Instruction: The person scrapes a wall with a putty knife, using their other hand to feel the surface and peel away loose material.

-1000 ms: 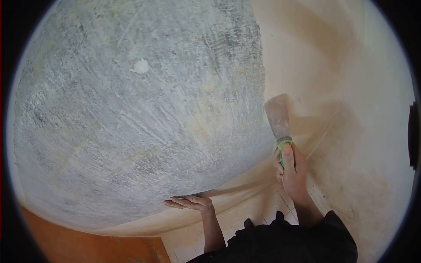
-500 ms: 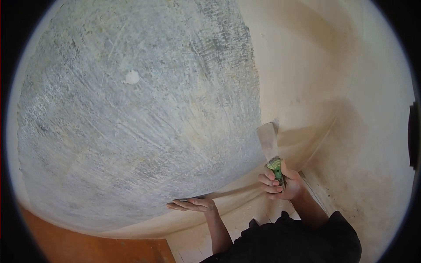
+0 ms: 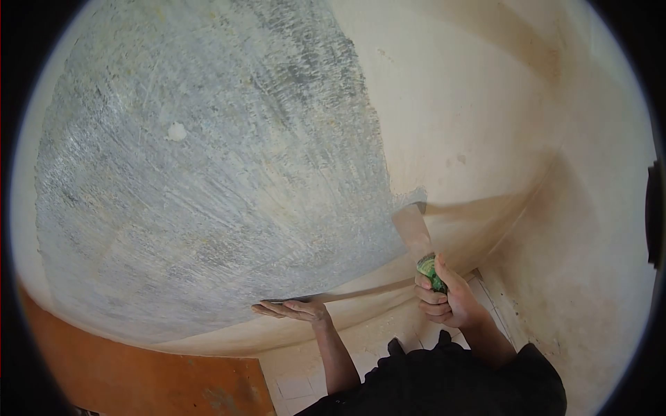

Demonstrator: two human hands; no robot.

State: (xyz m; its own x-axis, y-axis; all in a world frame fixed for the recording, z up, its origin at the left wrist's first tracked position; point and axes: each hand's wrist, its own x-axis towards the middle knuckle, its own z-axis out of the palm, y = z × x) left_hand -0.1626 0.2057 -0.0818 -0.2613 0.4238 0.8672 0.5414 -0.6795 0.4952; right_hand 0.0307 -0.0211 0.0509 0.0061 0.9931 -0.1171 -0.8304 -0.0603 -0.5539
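My right hand (image 3: 447, 298) is closed around the green handle of a putty knife (image 3: 414, 232). Its broad blade lies against the wall (image 3: 458, 104), at the lower right border of a grey, streaky area (image 3: 208, 187). A small grey smear shows just above the blade's edge. Lower left, my left hand (image 3: 295, 310) has its fingers stretched out flat at the bottom border of the grey area, with a dark line of shadow along them.
A pale round spot (image 3: 177, 131) marks the grey area. Another wall (image 3: 596, 229) meets this one at a corner on the right. Below are light floor tiles (image 3: 297, 388) and an orange panel (image 3: 146, 374) at the lower left.
The view has shifted, so the wall sits further left. My right hand has moved the putty knife a little, and the grey smear at its blade is larger. My left hand stays flat.
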